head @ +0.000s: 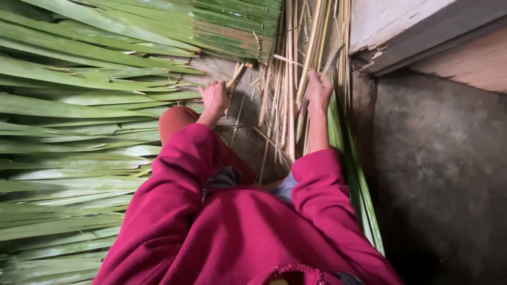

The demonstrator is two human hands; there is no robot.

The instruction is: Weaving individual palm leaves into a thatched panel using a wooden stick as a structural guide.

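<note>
Right grip: right hand point(319, 88) is closed around pale dry stalks point(288, 79), with what looks like a knife blade point(334, 59) sticking up from the fist, though that part is blurry.
Left grip: left hand point(214, 98) rests fingers-down on the concrete floor point(438, 174); whether it grips a thin stick I cannot tell.
Stalks: bundled upright between the hands, near the wall point(401, 24).
Leaves: long green leaf strips point(74, 132) lie piled to the left.
Sleeves: dark red.
</note>
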